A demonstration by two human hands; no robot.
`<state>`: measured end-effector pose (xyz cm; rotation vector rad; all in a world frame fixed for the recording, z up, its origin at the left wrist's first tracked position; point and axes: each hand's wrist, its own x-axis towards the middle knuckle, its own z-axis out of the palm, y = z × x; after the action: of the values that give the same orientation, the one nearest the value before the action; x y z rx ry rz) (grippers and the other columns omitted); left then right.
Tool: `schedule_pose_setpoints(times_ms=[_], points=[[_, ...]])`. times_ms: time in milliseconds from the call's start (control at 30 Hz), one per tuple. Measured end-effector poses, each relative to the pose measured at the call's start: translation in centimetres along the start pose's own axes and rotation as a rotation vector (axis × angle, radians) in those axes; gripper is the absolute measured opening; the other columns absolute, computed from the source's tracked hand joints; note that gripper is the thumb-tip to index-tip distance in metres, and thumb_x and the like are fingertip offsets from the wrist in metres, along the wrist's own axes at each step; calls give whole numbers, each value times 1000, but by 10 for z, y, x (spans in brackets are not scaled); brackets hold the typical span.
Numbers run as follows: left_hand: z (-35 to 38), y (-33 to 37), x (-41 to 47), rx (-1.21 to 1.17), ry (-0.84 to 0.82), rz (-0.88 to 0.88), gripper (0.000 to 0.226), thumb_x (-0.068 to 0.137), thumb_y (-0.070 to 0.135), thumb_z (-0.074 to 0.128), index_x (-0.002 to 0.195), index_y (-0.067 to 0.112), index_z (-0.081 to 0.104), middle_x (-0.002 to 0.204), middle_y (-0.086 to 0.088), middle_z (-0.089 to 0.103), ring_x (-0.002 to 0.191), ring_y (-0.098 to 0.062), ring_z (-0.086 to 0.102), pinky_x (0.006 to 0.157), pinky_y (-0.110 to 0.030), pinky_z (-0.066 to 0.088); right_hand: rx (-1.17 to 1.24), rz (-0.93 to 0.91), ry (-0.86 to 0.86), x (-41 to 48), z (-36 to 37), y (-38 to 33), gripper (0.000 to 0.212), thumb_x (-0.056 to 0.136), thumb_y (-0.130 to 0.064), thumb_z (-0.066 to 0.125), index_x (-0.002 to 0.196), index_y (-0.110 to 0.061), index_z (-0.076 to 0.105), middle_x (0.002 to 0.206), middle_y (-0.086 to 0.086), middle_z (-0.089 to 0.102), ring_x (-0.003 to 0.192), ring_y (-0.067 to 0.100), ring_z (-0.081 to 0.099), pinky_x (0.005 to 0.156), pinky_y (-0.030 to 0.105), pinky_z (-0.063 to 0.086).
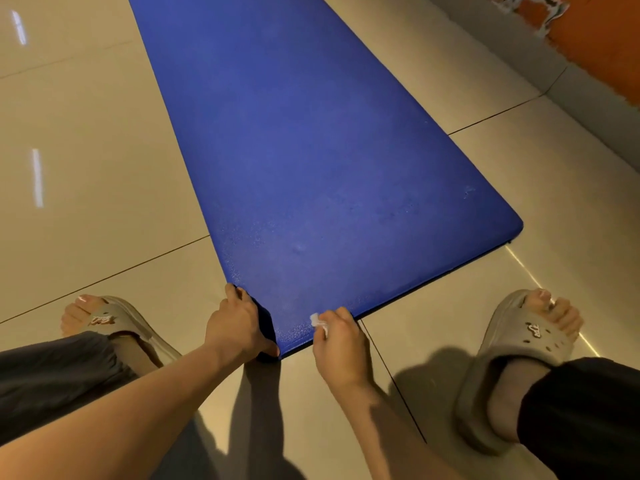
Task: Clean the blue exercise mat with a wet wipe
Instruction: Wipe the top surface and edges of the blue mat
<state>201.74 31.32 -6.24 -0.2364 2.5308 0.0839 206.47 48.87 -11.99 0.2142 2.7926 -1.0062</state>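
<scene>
The blue exercise mat (304, 150) lies flat on the tiled floor and runs away from me toward the top of the view. My left hand (239, 325) grips its near left corner, with the corner curled up under my fingers. My right hand (337, 341) rests at the mat's near edge and pinches a small crumpled white wet wipe (317, 320) against the mat. Faint pale speckles show on the mat's near surface.
My two feet in beige slippers stand on the floor, the left foot (114, 323) and the right foot (519, 355), either side of the mat's near end. A grey skirting and an orange wall (595, 46) run along the far right. Beige floor tiles (86, 168) surround the mat.
</scene>
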Motion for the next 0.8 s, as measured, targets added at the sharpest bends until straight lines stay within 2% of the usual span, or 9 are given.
schedule_pose_setpoints(times_ms=[67, 133, 267, 333, 400, 500, 600, 700, 800], points=[[-1, 1, -1, 6, -7, 10, 136, 49, 64, 94, 154, 11, 26, 146, -8, 29, 115, -24, 56, 92, -35, 56, -14, -15, 34, 15, -15, 17, 15, 100, -25, 55, 103, -17, 67, 108, 1, 58, 86, 23, 64, 78, 37, 56], [-3, 2, -1, 20, -11, 8, 133, 51, 63, 94, 154, 11, 28, 145, -9, 31, 114, -23, 56, 93, -35, 56, -44, 72, 144, 39, -39, 43, 13, 101, -25, 56, 98, -15, 64, 103, 3, 56, 84, 25, 63, 77, 37, 54], [-4, 5, 1, 61, -32, -13, 130, 46, 64, 94, 149, 11, 35, 137, -8, 34, 108, -22, 56, 89, -35, 58, -123, 273, 270, 71, -80, 83, 18, 102, -26, 57, 112, -12, 63, 107, 5, 59, 90, 19, 64, 79, 31, 59], [-5, 5, 2, 96, -41, -11, 128, 44, 68, 93, 147, 13, 38, 133, -7, 37, 106, -22, 55, 88, -35, 58, -103, 279, 250, 65, -74, 71, 15, 102, -26, 58, 107, -13, 64, 102, 4, 60, 88, 19, 64, 78, 32, 60], [-10, 8, 4, 142, -47, -1, 118, 48, 72, 89, 141, 16, 44, 127, -5, 42, 105, -20, 55, 87, -33, 57, -60, 179, 183, 48, -53, 47, 13, 101, -25, 57, 98, -15, 64, 97, 1, 58, 84, 21, 64, 76, 33, 57], [-26, 14, 14, 139, -21, -35, 104, 57, 70, 87, 135, 15, 45, 128, -5, 45, 111, -24, 54, 87, -38, 56, -55, 21, 9, 28, -31, 24, 16, 102, -27, 54, 106, -17, 66, 106, -1, 59, 88, 20, 65, 78, 29, 56], [-42, 14, 32, 51, 43, -79, 115, 53, 65, 92, 137, 12, 34, 137, -8, 39, 122, -31, 49, 90, -48, 53, -70, -14, 22, 43, -46, 41, 18, 103, -28, 53, 105, -18, 67, 105, -2, 56, 83, 19, 63, 74, 29, 54], [-47, 5, 47, 64, 56, -57, 138, 47, 69, 92, 150, 13, 19, 154, -10, 25, 136, -34, 38, 101, -50, 47, -152, 135, 154, 77, -75, 73, 17, 103, -29, 54, 106, -15, 64, 107, 2, 55, 81, 17, 60, 70, 27, 51], [-43, -4, 54, 109, 46, -26, 141, 43, 77, 88, 151, 13, 22, 159, -9, 21, 144, -33, 30, 113, -47, 38, -193, 264, 205, 88, -83, 82, 23, 104, -30, 54, 113, -12, 64, 108, 6, 56, 88, 21, 62, 72, 31, 56]])
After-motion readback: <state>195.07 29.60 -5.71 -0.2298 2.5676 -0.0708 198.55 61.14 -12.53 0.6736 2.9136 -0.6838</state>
